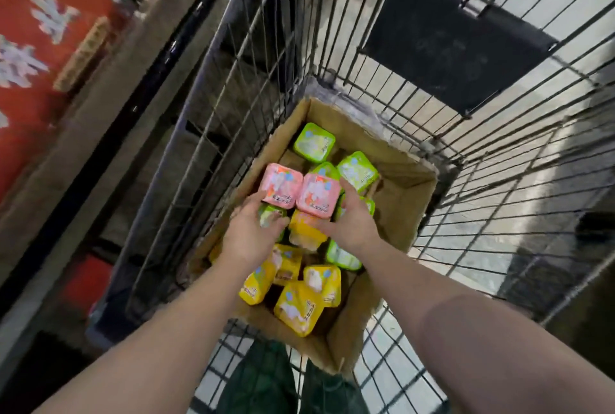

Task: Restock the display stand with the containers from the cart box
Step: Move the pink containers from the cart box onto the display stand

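Forearms reach down from the near edge, both hands working pink tubs out of the cart box.

Left hand (251, 229): fingers curled onto the near edge of the left pink container (282, 184), thumb side pressing in; right hand (349, 222): fingers wrapped over the right side of the right pink container (316, 194). Two pinks sit side by side, touching, lids up, probably squeezed together so both lift as one pair. Loose stock in the cardboard box (404, 194), tumbled at odd tilts, not stacked. Count visible: 2 pink, about 6 green containers (314, 142) mostly far and right, about 5 yellow containers (299, 308) mostly near; some hidden under hands, so counts are rough. Box rests inside the wire cart (466, 160). Red display stand (43, 47) far left, blurred, well apart from the box.
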Tool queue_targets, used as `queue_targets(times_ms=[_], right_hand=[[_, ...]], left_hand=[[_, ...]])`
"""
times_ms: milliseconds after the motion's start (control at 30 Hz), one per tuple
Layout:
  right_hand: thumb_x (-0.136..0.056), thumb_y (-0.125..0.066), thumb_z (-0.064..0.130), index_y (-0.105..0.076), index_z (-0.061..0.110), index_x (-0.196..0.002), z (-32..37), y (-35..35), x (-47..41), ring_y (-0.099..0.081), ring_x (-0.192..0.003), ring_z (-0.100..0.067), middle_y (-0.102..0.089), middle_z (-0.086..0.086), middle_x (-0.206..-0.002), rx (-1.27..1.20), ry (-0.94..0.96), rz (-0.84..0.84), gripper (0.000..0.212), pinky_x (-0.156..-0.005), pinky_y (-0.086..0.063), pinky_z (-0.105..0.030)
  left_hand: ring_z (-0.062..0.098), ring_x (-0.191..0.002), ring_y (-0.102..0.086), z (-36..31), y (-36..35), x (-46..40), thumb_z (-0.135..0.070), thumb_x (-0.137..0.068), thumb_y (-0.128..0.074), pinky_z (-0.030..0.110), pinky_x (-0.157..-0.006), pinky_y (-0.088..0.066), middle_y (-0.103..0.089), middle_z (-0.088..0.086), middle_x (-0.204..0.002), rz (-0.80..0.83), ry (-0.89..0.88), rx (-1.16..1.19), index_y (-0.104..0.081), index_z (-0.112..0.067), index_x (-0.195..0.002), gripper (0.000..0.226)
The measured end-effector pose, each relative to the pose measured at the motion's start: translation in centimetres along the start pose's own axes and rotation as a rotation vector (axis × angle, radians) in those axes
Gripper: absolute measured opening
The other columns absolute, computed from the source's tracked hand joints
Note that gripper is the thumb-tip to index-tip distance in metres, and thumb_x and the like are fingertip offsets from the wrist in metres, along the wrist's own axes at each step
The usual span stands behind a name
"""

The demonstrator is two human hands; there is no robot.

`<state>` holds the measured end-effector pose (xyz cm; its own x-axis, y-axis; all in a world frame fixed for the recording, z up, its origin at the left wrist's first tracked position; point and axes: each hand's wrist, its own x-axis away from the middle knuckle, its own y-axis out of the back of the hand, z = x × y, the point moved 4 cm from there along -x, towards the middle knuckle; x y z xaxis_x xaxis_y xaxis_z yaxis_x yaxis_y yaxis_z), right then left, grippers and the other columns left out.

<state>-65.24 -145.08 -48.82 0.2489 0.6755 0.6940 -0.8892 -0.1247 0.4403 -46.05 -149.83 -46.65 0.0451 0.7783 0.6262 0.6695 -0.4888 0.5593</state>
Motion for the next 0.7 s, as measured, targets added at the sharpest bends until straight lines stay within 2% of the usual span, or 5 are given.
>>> queue_targets(times_ms=[67, 133, 300, 500, 700], right_hand=[[-0.061, -0.09, 0.032, 0.005, 0.032, -0.152, -0.4, -0.8, 0.0, -0.041, -0.134, -0.024, -0.042, -0.004, -0.147, 0.031, 0.0, 0.073, 0.132, -0.105, -0.041, -0.04], [-0.063, -0.088, 0.031, 0.011, 0.036, -0.151, -0.6, -1.0, -0.2, -0.043, -0.132, -0.024, -0.042, -0.003, -0.146, 0.048, 0.0, 0.056, 0.133, -0.102, -0.044, -0.04], [-0.074, -0.081, 0.02, 0.002, 0.028, -0.154, 0.0, -0.4, -1.4, -0.056, -0.12, -0.022, -0.056, 0.003, -0.137, 0.019, 0.029, -0.016, 0.116, -0.082, -0.046, -0.028], [-0.073, -0.081, 0.014, -0.018, 0.034, -0.148, -0.9, -1.0, -2.1, -0.065, -0.106, -0.02, -0.067, 0.003, -0.118, -0.09, 0.029, 0.005, 0.1, -0.085, -0.055, -0.04], [-0.073, -0.082, 0.015, -0.03, 0.028, -0.142, 0.0, 1.0, -0.1, -0.059, -0.061, 0.001, -0.06, 0.008, -0.071, -0.107, 0.055, -0.011, 0.088, -0.053, -0.04, -0.012]], left_hand=[[0.026, -0.128, -0.046, 0.2, -0.4, -0.2, -0.031, -0.08, -0.073, 0.045, -0.105, -0.04, -0.049, 0.009, -0.138, -0.002, 0.0, 0.013, -0.042, -0.022, -0.142, 0.07], [0.026, -0.127, -0.046, 0.3, -0.6, -0.6, -0.031, -0.08, -0.074, 0.044, -0.103, -0.042, -0.049, 0.01, -0.136, 0.009, 0.009, 0.024, -0.041, -0.024, -0.141, 0.07], [0.021, -0.118, -0.052, 0.4, -1.6, -1.6, -0.032, -0.078, -0.075, 0.043, -0.099, -0.046, -0.05, 0.007, -0.134, 0.047, 0.021, 0.052, -0.032, -0.029, -0.145, 0.079], [0.016, -0.113, -0.057, 1.1, -2.2, -2.2, -0.034, -0.07, -0.077, 0.043, -0.097, -0.05, -0.053, 0.0, -0.131, 0.046, 0.025, 0.135, -0.02, -0.047, -0.142, 0.093], [0.013, -0.111, -0.055, 0.2, -1.7, -1.2, -0.032, -0.077, -0.076, 0.039, -0.097, -0.05, -0.052, -0.001, -0.131, 0.011, 0.016, 0.183, -0.028, -0.035, -0.145, 0.083]])
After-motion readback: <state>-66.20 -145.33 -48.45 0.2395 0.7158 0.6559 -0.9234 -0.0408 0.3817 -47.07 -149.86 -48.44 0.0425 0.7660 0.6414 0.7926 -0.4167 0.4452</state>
